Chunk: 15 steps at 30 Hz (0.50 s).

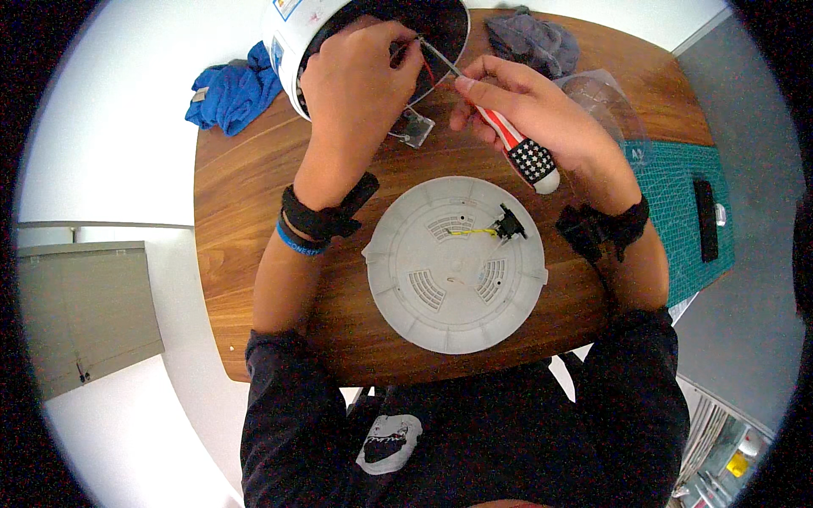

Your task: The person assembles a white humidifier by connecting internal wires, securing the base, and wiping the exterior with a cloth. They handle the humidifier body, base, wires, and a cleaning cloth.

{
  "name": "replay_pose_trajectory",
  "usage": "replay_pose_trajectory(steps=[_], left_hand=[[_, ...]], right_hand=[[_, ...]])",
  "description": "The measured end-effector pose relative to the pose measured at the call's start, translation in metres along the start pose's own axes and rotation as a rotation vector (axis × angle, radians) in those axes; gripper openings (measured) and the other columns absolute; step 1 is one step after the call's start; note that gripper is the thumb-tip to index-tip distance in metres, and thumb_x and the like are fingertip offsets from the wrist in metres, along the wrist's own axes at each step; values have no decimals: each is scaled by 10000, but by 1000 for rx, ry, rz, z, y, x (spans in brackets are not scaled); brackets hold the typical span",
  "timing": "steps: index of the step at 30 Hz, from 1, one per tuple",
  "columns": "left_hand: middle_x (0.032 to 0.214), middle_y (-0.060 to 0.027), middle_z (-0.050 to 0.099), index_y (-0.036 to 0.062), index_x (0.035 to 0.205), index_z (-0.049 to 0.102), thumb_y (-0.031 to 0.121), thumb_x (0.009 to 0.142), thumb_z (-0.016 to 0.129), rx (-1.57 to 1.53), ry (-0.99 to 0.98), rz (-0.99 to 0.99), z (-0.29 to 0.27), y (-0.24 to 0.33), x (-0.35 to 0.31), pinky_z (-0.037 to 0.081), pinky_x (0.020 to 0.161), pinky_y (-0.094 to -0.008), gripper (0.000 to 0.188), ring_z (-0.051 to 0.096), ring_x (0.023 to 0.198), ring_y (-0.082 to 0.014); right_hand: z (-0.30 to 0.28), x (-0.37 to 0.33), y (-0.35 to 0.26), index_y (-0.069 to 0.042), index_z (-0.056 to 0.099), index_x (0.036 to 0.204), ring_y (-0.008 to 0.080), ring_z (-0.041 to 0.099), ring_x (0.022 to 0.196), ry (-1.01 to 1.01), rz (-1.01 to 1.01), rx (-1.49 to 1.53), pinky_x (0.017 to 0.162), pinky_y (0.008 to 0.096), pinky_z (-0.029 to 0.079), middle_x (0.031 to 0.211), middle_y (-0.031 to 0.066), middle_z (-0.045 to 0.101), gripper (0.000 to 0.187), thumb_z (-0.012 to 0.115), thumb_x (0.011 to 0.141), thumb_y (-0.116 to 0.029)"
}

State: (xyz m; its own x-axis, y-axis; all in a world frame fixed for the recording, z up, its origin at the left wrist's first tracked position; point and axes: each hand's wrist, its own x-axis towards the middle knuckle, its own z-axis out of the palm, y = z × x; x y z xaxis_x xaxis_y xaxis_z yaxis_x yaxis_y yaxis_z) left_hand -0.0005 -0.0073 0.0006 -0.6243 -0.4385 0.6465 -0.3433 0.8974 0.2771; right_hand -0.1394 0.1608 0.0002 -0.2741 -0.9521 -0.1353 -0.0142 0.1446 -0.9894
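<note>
My right hand (542, 110) grips a screwdriver (532, 161) whose handle has red and white stripes, white stars on black and a white end. Its metal shaft points up and left, with the tip close to my left fingertips. At the mouth of a white round housing (292, 59) with a dark inside, my left hand (360, 76) is closed in a pinch; what it pinches is hidden. A thin red wire (429, 69) shows beside those fingers. Below the housing's rim, a small clear part (415, 129) rests on the table.
A round white vented base (457, 313) lies between my forearms, bearing a black socket (509, 223) and a yellow wire. Blue cloth (237, 95) and grey cloth (533, 42) flank the housing. At right are a clear plastic piece (597, 97) and a green cutting mat (669, 195).
</note>
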Motion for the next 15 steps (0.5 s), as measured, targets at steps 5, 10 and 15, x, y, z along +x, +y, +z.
replay_pose_trajectory(steps=[5,10,15], left_hand=[[961,-132,794,166,1024,840,396,916,777,-2,-7,-2,1,-3,-1,604,756,-459,262,760,844,-370],[963,-138,793,167,1035,835,402,926,764,16,-16,15,0,-5,0,607,771,-471,269,761,857,-375],[970,-136,793,174,1041,834,407,932,755,13,-36,-8,1,-5,1,607,774,-474,269,761,863,-375]], right_hand=[[0,9,13,-59,604,1189,84,606,657,-23,-16,-255,572,244,496,915,51,730,276,592,1122,-327],[7,4,9,-20,627,1192,126,699,696,-32,-83,-226,605,271,557,932,74,771,321,557,1133,-328],[3,3,8,1,648,1221,149,753,744,-65,-118,-178,625,283,587,948,98,792,351,521,1145,-317]])
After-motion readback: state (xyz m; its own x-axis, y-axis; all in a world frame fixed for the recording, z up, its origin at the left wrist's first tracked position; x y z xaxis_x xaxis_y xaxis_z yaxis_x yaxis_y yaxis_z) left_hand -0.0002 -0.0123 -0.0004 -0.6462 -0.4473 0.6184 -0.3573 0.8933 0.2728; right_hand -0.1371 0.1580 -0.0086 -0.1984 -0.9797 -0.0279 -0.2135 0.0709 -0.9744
